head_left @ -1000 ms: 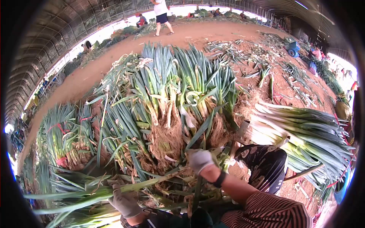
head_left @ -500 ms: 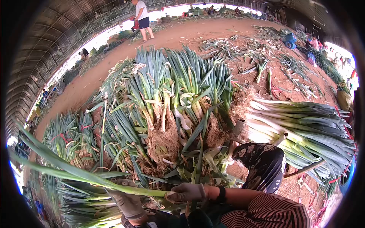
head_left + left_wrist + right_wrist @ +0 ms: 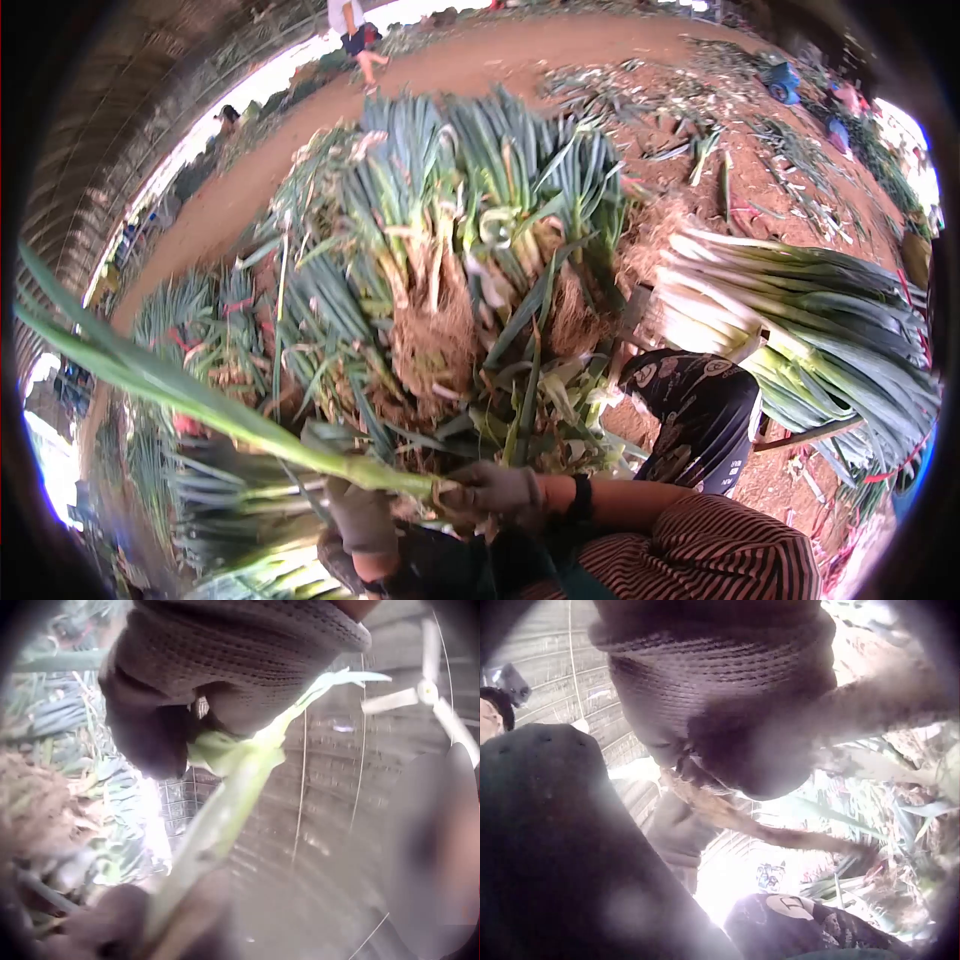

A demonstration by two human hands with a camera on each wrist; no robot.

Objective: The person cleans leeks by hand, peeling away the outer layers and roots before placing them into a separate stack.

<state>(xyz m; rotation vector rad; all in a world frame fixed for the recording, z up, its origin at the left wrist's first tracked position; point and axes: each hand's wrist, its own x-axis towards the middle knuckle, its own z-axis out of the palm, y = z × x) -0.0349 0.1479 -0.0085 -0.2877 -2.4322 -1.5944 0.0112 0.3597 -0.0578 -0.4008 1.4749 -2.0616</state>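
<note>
A long green onion [image 3: 240,425] lies slantwise in front of the body, its leaves rising to the far left. My gloved left hand [image 3: 362,512] grips its stalk; in the left wrist view the fingers curl round the pale green stem [image 3: 236,787]. At the lower end my gloved right hand [image 3: 495,490] pinches the stalk near its base. From the right hand's fingers in the right wrist view trails a thin brown strip [image 3: 780,836], like dry outer skin. The right fingertips are partly hidden.
Upright untrimmed green onions [image 3: 430,200] with shaggy roots stand ahead. Cleaned white-stemmed green onions [image 3: 800,320] lie on a rack at the right, beside the knee [image 3: 690,410]. More green onions [image 3: 240,500] lie at the left. A person [image 3: 355,40] walks on the dirt floor beyond.
The right hand has come down and toward the body to the stalk's base. The onion's leafy end has swung up, so it slants more. The walking person has moved left.
</note>
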